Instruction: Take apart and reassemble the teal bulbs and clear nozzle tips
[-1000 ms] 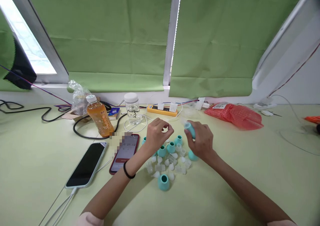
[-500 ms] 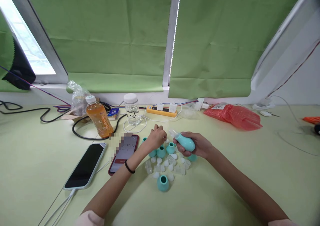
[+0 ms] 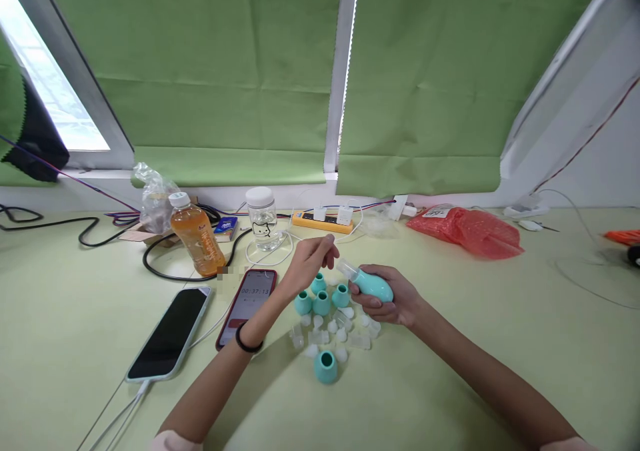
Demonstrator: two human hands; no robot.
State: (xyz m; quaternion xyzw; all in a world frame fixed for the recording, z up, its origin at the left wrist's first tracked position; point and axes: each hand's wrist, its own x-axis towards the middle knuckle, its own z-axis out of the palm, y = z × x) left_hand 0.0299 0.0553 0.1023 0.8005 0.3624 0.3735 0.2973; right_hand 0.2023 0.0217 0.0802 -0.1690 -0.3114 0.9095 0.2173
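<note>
Head view: the right hand [image 3: 401, 298] grips a bulb [image 3: 375, 286] with a clear nozzle [image 3: 347, 269], well short of the worktop's [image 3: 450, 271] far edge. The left hand [image 3: 307, 264] bends beside the nozzle; its hold I cannot tell. Probably nozzle-fitting, calling for a steady bulb. Half a second ago, the left hand hid more loose bulbs [image 3: 321, 304].

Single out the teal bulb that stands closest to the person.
The front teal bulb, alone on the near side of the small clear pieces; the other visible standing bulbs cluster beyond them; another bulb is in the right hand.
</note>
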